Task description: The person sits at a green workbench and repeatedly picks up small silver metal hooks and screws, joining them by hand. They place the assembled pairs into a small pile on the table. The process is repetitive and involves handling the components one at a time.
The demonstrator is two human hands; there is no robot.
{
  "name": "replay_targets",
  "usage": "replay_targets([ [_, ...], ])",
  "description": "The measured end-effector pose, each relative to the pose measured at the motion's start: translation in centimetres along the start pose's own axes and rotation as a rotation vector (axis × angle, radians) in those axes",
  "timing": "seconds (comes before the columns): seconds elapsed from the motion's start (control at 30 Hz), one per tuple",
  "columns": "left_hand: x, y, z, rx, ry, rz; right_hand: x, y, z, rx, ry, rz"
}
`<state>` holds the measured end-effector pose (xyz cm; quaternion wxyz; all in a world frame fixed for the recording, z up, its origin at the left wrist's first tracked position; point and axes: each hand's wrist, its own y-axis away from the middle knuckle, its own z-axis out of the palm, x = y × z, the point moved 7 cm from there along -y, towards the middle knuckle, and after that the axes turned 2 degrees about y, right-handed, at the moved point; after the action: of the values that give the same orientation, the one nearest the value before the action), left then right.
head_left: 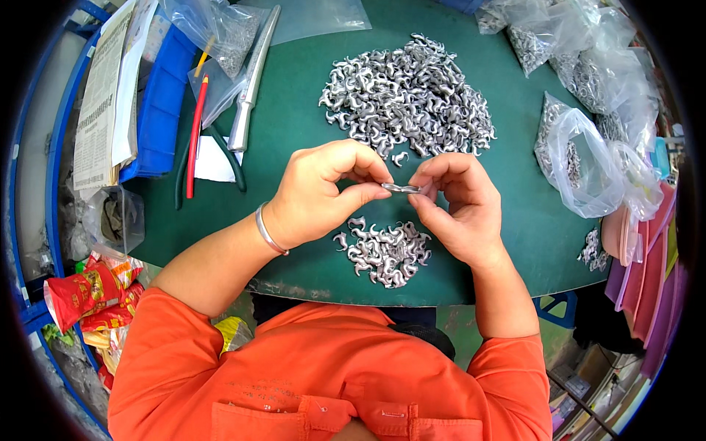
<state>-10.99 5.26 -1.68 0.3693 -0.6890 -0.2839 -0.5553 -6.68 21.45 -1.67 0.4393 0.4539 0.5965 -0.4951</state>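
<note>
Between my two hands, over the green table [294, 95], is a small curved silver metal piece [401, 189]. My left hand [323, 187] pinches its left end between thumb and forefinger, and my right hand [460, 206] pinches its right end the same way. Whether it is one piece or two joined together I cannot tell. Beyond the hands lies a large heap of S-shaped grey metal pieces [412, 92], with one loose metal piece [399, 159] at its near edge. Closer to me, between my forearms, is a smaller pile of similar shinier pieces [386, 253].
To the left are a blue bin [158, 103] with papers [103, 95] over it, red-handled and dark-handled pliers [195, 143], and a long metal blade-like tool [254, 81]. Plastic bags of metal pieces [573, 147] crowd the right side. A few small pieces [592, 253] lie near the right edge.
</note>
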Motion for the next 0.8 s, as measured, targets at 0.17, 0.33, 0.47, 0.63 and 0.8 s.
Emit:
replay_targets([
  [0.17, 0.9, 0.0, 0.1, 0.004, -0.112, 0.068, 0.2, 0.0, 0.0, 0.004, -0.147, 0.036],
  [0.33, 1.1, 0.1, -0.1, 0.034, -0.166, 0.145, 0.7, -0.1, -0.3, -0.066, -0.153, 0.080],
  [0.47, 1.9, 0.0, 0.0, 0.018, -0.234, 0.272, 0.8, -0.3, -0.5, -0.061, -0.211, 0.089],
  [0.63, 2.2, 0.1, 0.0, 0.004, -0.225, 0.266, 1.1, -0.2, -0.5, -0.058, -0.317, 0.123],
  [0.8, 2.3, 0.1, 0.1, -0.007, -0.223, 0.254, 0.8, -0.1, -0.6, -0.077, -0.296, 0.074],
])
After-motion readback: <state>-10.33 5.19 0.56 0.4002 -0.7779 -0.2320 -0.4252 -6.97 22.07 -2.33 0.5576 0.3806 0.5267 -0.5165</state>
